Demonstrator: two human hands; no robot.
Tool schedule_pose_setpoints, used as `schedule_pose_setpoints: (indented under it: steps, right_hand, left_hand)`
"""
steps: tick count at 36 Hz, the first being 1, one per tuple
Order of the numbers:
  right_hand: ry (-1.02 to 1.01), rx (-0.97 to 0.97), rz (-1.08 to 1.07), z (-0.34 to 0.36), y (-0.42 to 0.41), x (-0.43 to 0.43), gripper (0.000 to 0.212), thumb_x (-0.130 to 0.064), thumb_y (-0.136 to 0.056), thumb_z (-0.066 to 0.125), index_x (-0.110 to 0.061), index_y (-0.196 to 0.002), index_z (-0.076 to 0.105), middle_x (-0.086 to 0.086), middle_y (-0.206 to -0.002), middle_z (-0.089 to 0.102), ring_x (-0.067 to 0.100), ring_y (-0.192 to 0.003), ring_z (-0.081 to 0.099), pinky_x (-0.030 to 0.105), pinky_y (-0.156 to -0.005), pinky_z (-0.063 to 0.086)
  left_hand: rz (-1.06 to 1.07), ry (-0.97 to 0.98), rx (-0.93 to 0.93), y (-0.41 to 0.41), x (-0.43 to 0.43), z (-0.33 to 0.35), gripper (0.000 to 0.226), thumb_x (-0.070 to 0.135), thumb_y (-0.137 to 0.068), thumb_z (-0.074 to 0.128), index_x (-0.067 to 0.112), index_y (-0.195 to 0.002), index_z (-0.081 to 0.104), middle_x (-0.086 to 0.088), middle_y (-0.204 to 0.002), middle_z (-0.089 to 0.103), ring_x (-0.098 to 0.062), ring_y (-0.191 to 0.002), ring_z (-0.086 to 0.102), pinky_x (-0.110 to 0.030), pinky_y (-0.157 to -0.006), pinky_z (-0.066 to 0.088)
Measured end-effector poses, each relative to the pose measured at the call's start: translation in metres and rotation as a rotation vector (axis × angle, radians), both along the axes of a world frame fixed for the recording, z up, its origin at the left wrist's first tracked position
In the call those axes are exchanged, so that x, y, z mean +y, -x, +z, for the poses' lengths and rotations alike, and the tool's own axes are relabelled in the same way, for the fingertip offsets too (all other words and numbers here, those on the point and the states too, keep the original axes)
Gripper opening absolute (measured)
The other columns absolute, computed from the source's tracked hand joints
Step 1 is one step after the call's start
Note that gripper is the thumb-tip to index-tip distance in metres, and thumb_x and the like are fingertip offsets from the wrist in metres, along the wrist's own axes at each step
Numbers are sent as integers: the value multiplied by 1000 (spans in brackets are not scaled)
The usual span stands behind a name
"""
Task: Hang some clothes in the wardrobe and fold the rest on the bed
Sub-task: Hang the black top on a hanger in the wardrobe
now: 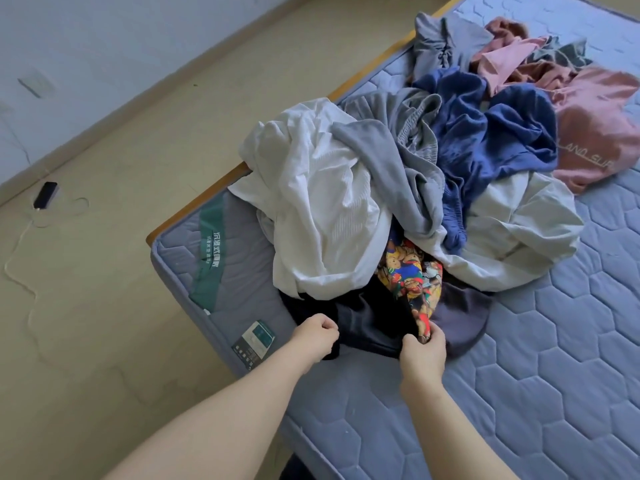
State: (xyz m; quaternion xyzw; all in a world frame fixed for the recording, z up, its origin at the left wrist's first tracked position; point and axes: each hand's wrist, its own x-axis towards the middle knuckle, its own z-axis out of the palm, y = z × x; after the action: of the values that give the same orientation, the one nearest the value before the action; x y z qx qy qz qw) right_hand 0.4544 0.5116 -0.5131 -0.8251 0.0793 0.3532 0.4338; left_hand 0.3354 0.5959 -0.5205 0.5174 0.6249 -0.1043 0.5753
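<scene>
A heap of clothes lies on the blue quilted mattress (519, 358). At its near edge is a dark navy garment (374, 323) with a colourful cartoon print (412, 278) on it. My left hand (317, 336) grips the garment's left edge with curled fingers. My right hand (424, 348) pinches its lower edge where the print ends. Over the dark garment lie a white shirt (322, 202), a grey garment (391, 168) and a pale cream one (519, 230). Further back are a blue garment (491, 140), a pink top (595, 133) and more grey cloth (443, 39).
The bed's wooden frame edge (194, 209) borders a beige floor (104, 289) on the left. A black phone (45, 195) with a white cable (20, 244) lies on the floor by the white wall. A green label (207, 244) marks the mattress corner.
</scene>
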Motion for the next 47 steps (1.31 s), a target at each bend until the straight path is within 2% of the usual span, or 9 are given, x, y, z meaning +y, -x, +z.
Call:
schedule_pose_setpoints:
  steps: [4,9,14,17,23,31,39,43,47]
  right_hand:
    - [-86,33,-54,19,-9,8,34,1,-86,39,-7,-115,53,-2,-77,45,17,-67,39,30,-66,35]
    - [-244,146,-72,63,-15,17,22,3,-84,35,-14,-85,49,6,-78,43,21,-70,39,33,-71,38]
    - [-424,198,-48,113,-16,4,25,4,-85,32,-16,-78,45,7,-79,45,20,-68,42,34,-71,40]
    - [-539,214,-49,143,-19,-10,27,7,-85,30,-14,-78,46,7,-77,46,19,-65,45,31,-62,41]
    - [-732,229,-4,211,-24,-39,30,6,-85,28,-16,-86,49,5,-76,49,16,-62,47,18,-45,43]
    - [-1065,205,125,311,-32,-63,28,10,-83,25,-11,-75,42,2,-65,47,12,-52,46,18,-44,40]
    - [-1423,169,225,378,-41,-86,28,14,-81,26,-9,-76,42,5,-64,47,15,-52,45,20,-42,41]
    - [-1407,65,297,382,-49,-98,22,5,-89,35,-12,-79,46,2,-58,52,13,-42,50,20,-39,42]
    - [-1107,-59,303,353,-59,-102,8,-13,-93,50,-12,-99,45,1,-75,53,9,-55,56,17,-42,44]
  left_hand:
    - [-271,-101,-62,2,-7,6,74,3,-84,54,30,-145,21,-2,-141,29,-21,-120,43,-25,-83,46]
    - [-334,-344,-122,-10,-21,36,103,22,-76,73,41,-147,1,8,-151,1,-20,-136,22,-35,-110,30]
    - [-197,-622,-108,-21,-36,68,53,20,-85,62,32,-134,45,1,-151,19,-21,-137,25,-28,-107,26]
    - [-68,-802,-211,-24,-44,96,26,3,-81,55,17,-102,65,3,-122,53,-21,-122,44,-24,-93,35]
    - [91,-866,-401,-25,-76,167,28,2,-87,50,30,-88,52,16,-79,56,-13,-81,53,-26,-71,40]
    - [290,-1081,-627,-32,-102,258,25,16,-88,49,40,-81,48,19,-82,56,4,-80,52,-11,-71,38]
    - [317,-1282,-717,-38,-120,350,14,19,-95,44,21,-98,58,9,-88,62,-13,-90,59,-31,-82,45]
    - [289,-1269,-744,-41,-125,364,18,23,-96,43,25,-103,59,7,-98,66,-12,-97,61,-35,-88,49]
    - [185,-1092,-614,-45,-123,340,15,27,-98,42,30,-102,56,10,-98,63,-12,-97,58,-31,-88,46]
